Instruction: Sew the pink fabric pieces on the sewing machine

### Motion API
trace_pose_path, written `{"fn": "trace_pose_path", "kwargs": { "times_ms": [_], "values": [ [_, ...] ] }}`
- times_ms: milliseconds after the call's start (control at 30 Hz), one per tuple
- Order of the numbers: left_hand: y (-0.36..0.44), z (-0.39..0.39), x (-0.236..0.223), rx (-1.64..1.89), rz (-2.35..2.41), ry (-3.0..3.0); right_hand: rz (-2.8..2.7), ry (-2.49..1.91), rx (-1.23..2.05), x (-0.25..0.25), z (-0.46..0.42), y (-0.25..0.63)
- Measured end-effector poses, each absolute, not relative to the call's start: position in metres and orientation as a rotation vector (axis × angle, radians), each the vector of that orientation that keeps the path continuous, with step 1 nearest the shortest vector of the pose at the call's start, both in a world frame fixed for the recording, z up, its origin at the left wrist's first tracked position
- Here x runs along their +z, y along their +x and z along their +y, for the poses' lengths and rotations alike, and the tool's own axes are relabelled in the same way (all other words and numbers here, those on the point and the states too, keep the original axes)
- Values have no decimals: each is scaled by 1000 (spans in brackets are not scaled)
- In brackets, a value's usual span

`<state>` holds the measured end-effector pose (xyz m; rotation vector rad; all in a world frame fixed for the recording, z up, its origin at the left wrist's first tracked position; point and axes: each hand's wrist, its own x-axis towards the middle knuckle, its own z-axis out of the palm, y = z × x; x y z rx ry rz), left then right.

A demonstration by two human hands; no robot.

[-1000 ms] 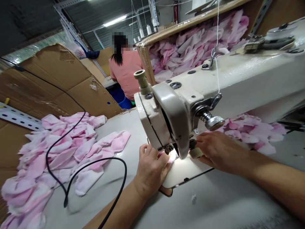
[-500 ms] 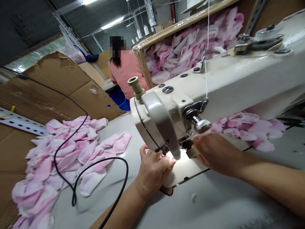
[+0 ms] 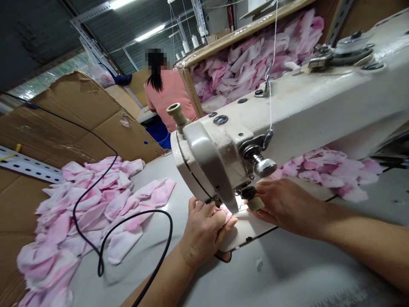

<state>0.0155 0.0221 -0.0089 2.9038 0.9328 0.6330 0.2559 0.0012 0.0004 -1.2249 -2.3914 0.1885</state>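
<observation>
A white sewing machine stands over its lit bed, the needle area partly hidden by the machine head. My left hand is closed at the left of the needle, thumb and fingers pinching a small pink and white fabric piece. Most of that piece is covered by the hand and the head. On the right of the needle, my right hand reaches in with fingers stretched toward it, low over the bed. A tan knob hides some of its fingertips, and I see nothing held there.
Pink and white fabric pieces are heaped on the left of the table, crossed by a black cable. More pieces lie behind the machine arm. A wooden-edged bin holds others. A person sits farther back, facing away.
My right hand's fingers have uncurled and extended left beneath the machine head. More of the pink fabric shows by my left hand, which stays nearly in place. The view has shifted slightly.
</observation>
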Motion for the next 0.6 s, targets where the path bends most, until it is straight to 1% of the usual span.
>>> {"fn": "trace_pose_path", "kwargs": {
  "times_ms": [133, 267, 400, 467, 600],
  "values": [
    [15, 21, -3, 669, 899, 2862, -2482, -1175, 152, -5, 1, 249],
    [12, 22, -4, 843, 1030, 2801, -2494, -1131, 85, -10, -3, 247],
    [9, 25, -10, 916, 1044, 2814, -2440, -1118, 18, -12, -5, 247],
    [8, 26, -10, 914, 1011, 2881, -2427, -1118, 10, -13, -5, 246],
    [10, 25, -5, 763, 940, 3004, -2445, -1113, -1, -15, -5, 246]
  ]
}}
